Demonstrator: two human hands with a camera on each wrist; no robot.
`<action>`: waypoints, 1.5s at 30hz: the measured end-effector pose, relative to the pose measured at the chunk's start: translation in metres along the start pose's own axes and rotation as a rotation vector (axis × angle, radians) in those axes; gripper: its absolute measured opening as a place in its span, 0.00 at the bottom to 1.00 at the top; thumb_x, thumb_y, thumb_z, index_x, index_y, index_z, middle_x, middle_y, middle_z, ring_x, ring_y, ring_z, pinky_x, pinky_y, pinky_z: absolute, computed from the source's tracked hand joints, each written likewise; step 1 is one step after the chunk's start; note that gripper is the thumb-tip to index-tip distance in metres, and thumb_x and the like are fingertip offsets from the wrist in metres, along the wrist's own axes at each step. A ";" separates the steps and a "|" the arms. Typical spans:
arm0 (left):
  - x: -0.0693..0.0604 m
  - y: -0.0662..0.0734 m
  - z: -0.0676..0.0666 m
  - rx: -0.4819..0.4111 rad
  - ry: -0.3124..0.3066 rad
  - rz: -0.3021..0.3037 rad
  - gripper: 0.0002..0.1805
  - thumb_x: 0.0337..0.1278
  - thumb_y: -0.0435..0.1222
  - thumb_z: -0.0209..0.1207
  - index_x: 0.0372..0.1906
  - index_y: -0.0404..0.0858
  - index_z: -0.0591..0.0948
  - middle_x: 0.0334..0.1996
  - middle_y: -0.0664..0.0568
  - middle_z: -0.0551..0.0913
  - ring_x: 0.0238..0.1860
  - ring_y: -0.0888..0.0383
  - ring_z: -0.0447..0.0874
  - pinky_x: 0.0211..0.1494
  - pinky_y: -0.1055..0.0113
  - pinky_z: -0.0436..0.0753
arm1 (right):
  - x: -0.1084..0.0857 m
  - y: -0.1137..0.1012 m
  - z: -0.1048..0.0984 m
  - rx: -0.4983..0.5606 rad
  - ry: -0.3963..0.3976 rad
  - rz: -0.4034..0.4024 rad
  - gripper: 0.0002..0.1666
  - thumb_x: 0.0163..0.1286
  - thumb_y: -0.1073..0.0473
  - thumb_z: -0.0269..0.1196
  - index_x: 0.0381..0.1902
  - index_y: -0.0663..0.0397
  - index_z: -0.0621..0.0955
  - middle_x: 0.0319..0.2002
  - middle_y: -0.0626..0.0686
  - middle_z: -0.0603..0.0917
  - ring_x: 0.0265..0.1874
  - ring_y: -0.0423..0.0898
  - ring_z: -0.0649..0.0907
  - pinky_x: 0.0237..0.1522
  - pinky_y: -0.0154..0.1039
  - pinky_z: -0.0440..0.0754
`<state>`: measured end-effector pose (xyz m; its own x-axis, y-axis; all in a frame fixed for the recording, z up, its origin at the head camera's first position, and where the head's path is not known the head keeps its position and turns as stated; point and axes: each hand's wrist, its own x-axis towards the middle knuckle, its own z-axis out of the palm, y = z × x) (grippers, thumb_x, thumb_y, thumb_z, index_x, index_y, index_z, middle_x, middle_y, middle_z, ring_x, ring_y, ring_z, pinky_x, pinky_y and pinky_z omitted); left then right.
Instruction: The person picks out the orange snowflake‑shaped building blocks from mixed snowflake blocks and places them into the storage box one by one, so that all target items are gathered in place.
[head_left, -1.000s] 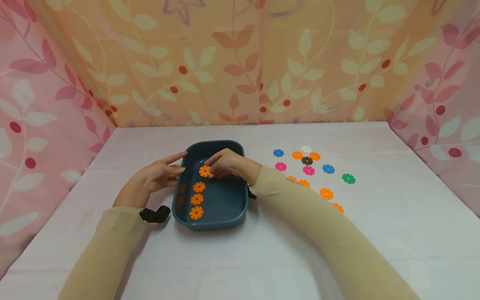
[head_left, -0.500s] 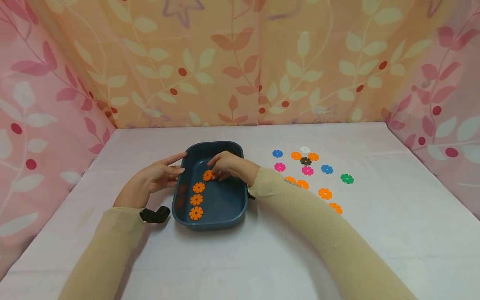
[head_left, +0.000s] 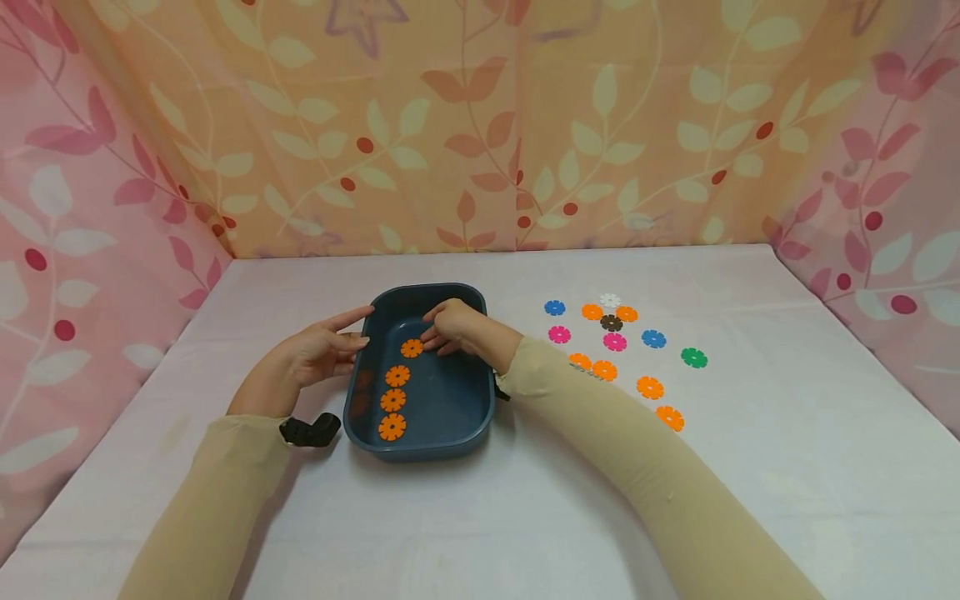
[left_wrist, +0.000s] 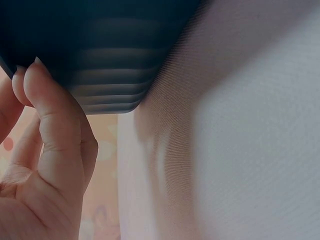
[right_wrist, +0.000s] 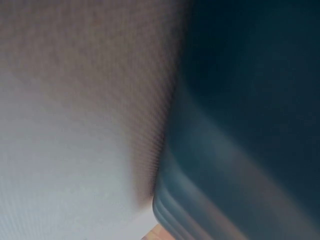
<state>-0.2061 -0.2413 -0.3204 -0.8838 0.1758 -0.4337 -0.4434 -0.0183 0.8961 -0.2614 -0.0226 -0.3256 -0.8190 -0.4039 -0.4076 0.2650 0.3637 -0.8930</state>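
My left hand holds the left wall of a dark blue plastic container, thumb at the rim. In the left wrist view, fingertips meet the outer wall of the container. Inside the container, my right hand hovers with loosely bent fingers beside an orange flower-shaped disc. That disc lies flat; whether a fingertip touches it I cannot tell. Three more orange discs form a column along the left side nearer me. Only the container's outer wall and cloth show in the right wrist view.
Right of the container lie several loose notched discs on the white cloth: orange, blue, pink, green, brown and white. The right sleeve crosses in front of them. A leaf-patterned curtain stands behind.
The orange disc, tilted in my right fingers half a second ago, now lies flat on the container floor. Those fingers have drawn slightly right, off it. My left hand stays put.
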 end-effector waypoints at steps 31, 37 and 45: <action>0.000 0.000 -0.001 0.014 -0.033 0.003 0.39 0.68 0.27 0.53 0.78 0.47 0.50 0.40 0.54 0.80 0.34 0.57 0.80 0.43 0.65 0.81 | -0.013 -0.008 -0.016 0.315 -0.251 -0.128 0.29 0.74 0.73 0.48 0.72 0.64 0.61 0.61 0.69 0.74 0.60 0.60 0.76 0.61 0.51 0.71; 0.001 0.002 0.000 0.016 -0.013 -0.004 0.39 0.68 0.26 0.53 0.78 0.48 0.51 0.37 0.54 0.79 0.32 0.58 0.79 0.41 0.66 0.81 | -0.037 -0.013 -0.039 0.267 -0.226 -0.183 0.28 0.76 0.69 0.49 0.71 0.66 0.61 0.60 0.70 0.75 0.59 0.61 0.76 0.59 0.49 0.73; 0.001 0.001 0.000 0.015 -0.024 0.000 0.39 0.68 0.26 0.52 0.78 0.48 0.51 0.36 0.54 0.79 0.30 0.59 0.79 0.38 0.67 0.80 | -0.071 -0.009 -0.074 0.138 -0.221 -0.245 0.24 0.76 0.66 0.50 0.67 0.69 0.65 0.51 0.65 0.81 0.50 0.54 0.83 0.55 0.47 0.77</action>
<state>-0.2073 -0.2410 -0.3195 -0.8797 0.1989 -0.4319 -0.4414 -0.0037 0.8973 -0.2437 0.0648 -0.2743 -0.7410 -0.6423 -0.1961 0.1530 0.1229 -0.9806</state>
